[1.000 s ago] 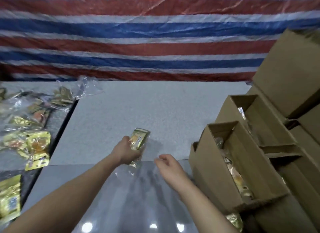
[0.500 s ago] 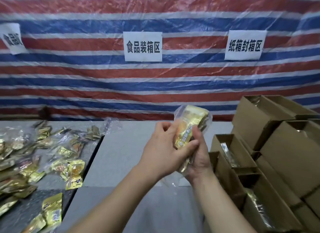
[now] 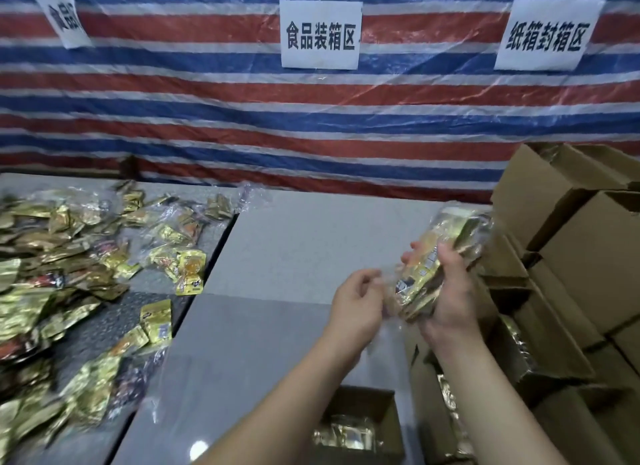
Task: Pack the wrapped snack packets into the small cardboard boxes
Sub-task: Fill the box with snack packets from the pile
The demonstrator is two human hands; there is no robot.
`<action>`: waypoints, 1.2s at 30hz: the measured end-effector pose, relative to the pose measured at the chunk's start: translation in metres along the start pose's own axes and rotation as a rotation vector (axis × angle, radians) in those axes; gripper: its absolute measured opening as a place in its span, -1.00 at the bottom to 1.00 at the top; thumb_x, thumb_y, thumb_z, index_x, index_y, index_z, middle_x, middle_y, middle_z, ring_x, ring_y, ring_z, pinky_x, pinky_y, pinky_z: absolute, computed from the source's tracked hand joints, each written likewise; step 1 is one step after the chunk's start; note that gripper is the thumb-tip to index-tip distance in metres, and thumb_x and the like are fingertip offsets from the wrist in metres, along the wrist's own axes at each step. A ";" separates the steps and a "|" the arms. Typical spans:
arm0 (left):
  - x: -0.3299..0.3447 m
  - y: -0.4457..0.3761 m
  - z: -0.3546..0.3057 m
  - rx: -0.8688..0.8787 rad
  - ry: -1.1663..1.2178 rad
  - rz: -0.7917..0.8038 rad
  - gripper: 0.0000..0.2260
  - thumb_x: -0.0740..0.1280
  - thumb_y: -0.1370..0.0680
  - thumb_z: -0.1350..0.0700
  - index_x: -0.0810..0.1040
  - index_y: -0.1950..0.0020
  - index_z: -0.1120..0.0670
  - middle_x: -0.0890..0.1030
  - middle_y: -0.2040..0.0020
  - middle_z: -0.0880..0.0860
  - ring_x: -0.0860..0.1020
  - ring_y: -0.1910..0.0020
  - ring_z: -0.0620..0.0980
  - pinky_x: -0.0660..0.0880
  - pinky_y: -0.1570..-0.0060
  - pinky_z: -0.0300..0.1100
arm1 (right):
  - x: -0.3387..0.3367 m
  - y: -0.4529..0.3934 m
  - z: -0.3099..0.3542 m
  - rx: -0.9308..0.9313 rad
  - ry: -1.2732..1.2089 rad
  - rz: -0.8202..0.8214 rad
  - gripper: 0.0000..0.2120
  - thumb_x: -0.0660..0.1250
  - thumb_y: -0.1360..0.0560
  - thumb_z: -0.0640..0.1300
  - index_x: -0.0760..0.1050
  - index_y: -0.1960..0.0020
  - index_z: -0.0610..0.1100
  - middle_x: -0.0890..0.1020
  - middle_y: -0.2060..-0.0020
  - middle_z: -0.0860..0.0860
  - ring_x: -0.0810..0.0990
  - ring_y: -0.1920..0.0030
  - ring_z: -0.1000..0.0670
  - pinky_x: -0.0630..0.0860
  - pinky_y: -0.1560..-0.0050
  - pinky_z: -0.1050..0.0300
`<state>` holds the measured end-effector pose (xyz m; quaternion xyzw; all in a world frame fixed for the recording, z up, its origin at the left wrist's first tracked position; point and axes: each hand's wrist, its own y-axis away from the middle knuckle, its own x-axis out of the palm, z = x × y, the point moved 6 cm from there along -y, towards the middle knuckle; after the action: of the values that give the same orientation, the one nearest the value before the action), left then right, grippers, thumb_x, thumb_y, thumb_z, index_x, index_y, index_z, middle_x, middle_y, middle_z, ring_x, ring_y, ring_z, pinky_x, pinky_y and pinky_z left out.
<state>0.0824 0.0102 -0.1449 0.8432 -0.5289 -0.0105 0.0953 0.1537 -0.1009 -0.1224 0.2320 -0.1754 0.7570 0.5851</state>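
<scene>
Head camera, looking forward and down over a grey tabletop (image 3: 298, 243) in front of a red, white and blue striped tarp.

The right hand (image 3: 450, 291) holds a clear-wrapped bundle of gold snack packets (image 3: 446, 253) up off the tabletop, its grip clamped around the lower half. The left hand (image 3: 356, 309) sits just beside it, fingers curled loosely; it may be pinching the loose clear film, but blur makes that hard to tell.

Open cardboard boxes (image 3: 540, 326) crowd the right side, some already showing gold packets inside. Another open box (image 3: 360, 419) sits near the bottom edge. Loose packets (image 3: 69, 274) pile on the left.

The step in hand looks like carrying the bundle to a box. Next, it needs lowering into an open box, turned to fit the narrow opening.
</scene>
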 end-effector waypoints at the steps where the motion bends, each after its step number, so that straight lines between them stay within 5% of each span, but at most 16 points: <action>1: -0.006 -0.002 0.007 0.019 -0.028 0.019 -0.84 0.22 -0.65 0.21 0.58 0.02 0.05 0.65 0.12 0.03 0.60 0.28 -0.25 0.54 0.25 -0.36 | -0.005 0.004 0.000 -0.056 0.098 0.011 -0.32 0.45 -0.30 0.13 0.48 -0.26 -0.30 0.59 0.07 -0.15 0.61 0.12 -0.05 0.57 0.12 0.04; 3: -0.030 -0.009 0.032 0.030 -0.117 0.001 -0.86 0.25 -0.64 0.19 0.55 0.05 0.00 0.63 0.12 0.00 0.62 0.25 -0.21 0.57 0.16 -0.30 | -0.013 0.014 -0.004 -0.175 0.349 0.058 -0.38 0.47 -0.33 0.06 0.47 -0.27 -0.27 0.62 0.01 -0.13 0.64 0.02 -0.06 0.57 -0.01 0.01; 5: -0.065 -0.013 0.067 0.018 -0.339 -0.055 -0.90 0.23 -0.64 0.13 0.54 -0.03 0.02 0.63 0.06 -0.01 0.62 0.10 -0.10 0.51 0.03 -0.23 | -0.021 0.030 -0.018 -0.223 0.537 0.082 -0.46 0.51 -0.38 -0.03 0.46 -0.32 -0.03 0.63 -0.14 0.05 0.61 -0.18 0.02 0.53 -0.18 0.13; 8: -0.106 -0.006 0.132 -0.099 -0.783 0.015 -0.73 0.20 -0.66 0.04 0.50 -0.31 0.09 0.58 -0.22 0.03 0.53 -0.19 -0.03 0.38 -0.12 -0.27 | -0.024 0.057 -0.057 -0.159 0.711 0.188 -0.36 0.55 -0.39 0.04 0.31 -0.29 0.44 0.56 -0.14 0.42 0.54 -0.17 0.34 0.47 -0.06 0.44; 10: -0.119 0.006 0.178 -0.198 -0.916 0.129 -0.57 0.20 -0.66 -0.03 0.33 -0.49 0.11 0.42 -0.44 0.06 0.39 -0.41 0.02 0.30 -0.38 -0.17 | -0.027 0.072 -0.091 -0.052 0.841 0.308 -0.32 0.53 -0.36 0.08 0.22 -0.25 0.55 0.52 -0.10 0.49 0.54 -0.11 0.40 0.45 0.06 0.52; 12: -0.119 0.016 0.208 -0.241 -0.914 0.248 -0.54 0.20 -0.66 -0.04 0.31 -0.51 0.14 0.38 -0.47 0.06 0.36 -0.45 0.06 0.27 -0.45 -0.09 | -0.030 0.082 -0.119 -0.036 1.020 0.443 -0.32 0.50 -0.36 0.08 0.21 -0.31 0.43 0.51 -0.13 0.40 0.53 -0.13 0.33 0.41 -0.03 0.51; 15: -0.114 0.023 0.224 -0.231 -0.652 0.286 -0.74 0.35 -0.53 0.08 0.54 -0.21 0.10 0.63 -0.16 0.06 0.56 -0.24 0.09 0.49 -0.21 -0.14 | -0.035 0.092 -0.153 -0.121 1.338 0.672 -0.34 0.48 -0.34 0.19 0.34 -0.37 0.13 0.52 -0.16 0.20 0.53 -0.13 0.16 0.36 -0.10 0.44; 17: -0.113 0.025 0.223 -0.187 -0.595 0.284 -0.76 0.40 -0.48 0.13 0.53 -0.12 -0.08 0.61 -0.06 -0.18 0.58 -0.14 -0.23 0.43 -0.08 -0.43 | -0.045 0.093 -0.172 -0.097 1.490 0.799 -0.34 0.45 -0.33 0.28 0.38 -0.36 0.11 0.57 -0.14 0.18 0.56 -0.13 0.10 0.38 -0.07 0.36; 19: -0.113 0.025 0.226 -0.178 -0.529 0.276 -0.80 0.31 -0.60 0.16 0.50 -0.16 -0.11 0.59 -0.10 -0.19 0.51 -0.04 -0.47 0.36 -0.06 -0.53 | -0.057 0.089 -0.190 0.038 1.565 0.899 -0.35 0.39 -0.34 0.35 0.34 -0.36 0.19 0.57 -0.15 0.22 0.56 -0.14 0.14 0.46 -0.11 0.29; 23: -0.120 0.020 0.236 -0.201 -0.515 0.239 -0.79 0.11 -0.70 0.17 0.47 -0.17 -0.08 0.54 -0.12 -0.16 0.42 -0.01 -0.60 0.26 -0.04 -0.62 | -0.066 0.080 -0.211 0.352 1.379 0.978 -0.48 0.40 -0.37 0.16 0.43 -0.31 0.12 0.62 -0.09 0.19 0.59 -0.05 0.20 0.52 -0.15 0.11; 28: -0.125 0.020 0.239 -0.219 -0.502 0.196 -0.77 0.10 -0.70 0.09 0.41 -0.06 -0.26 0.51 -0.05 -0.29 0.41 -0.01 -0.61 0.23 -0.01 -0.66 | -0.075 0.076 -0.218 0.363 1.351 1.016 -0.61 0.45 -0.43 0.07 0.49 -0.22 0.08 0.61 -0.05 0.18 0.60 -0.05 0.17 0.51 -0.13 0.18; 33: -0.117 0.021 0.241 -0.159 -0.533 0.192 -0.80 0.09 -0.70 0.04 0.49 -0.20 -0.02 0.49 -0.04 -0.20 0.38 -0.02 -0.60 0.21 -0.02 -0.66 | -0.097 0.080 -0.249 0.459 1.553 1.112 -0.59 0.40 -0.45 0.10 0.49 -0.26 0.06 0.63 -0.12 0.13 0.60 -0.13 0.07 0.51 -0.16 0.12; 36: -0.109 0.020 0.240 -0.133 -0.529 0.199 -0.82 0.12 -0.70 0.05 0.50 -0.11 0.05 0.56 -0.03 -0.08 0.49 -0.06 -0.34 0.37 -0.13 -0.40 | -0.109 0.086 -0.280 0.547 1.706 1.126 -0.41 0.40 -0.48 0.09 0.33 -0.46 0.05 0.52 -0.33 -0.02 0.49 -0.33 -0.07 0.42 -0.33 0.07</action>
<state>-0.0121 0.0637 -0.3858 0.7471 -0.6137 -0.2554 0.0096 0.0524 -0.0599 -0.4152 -0.3673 0.3879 0.8453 0.0072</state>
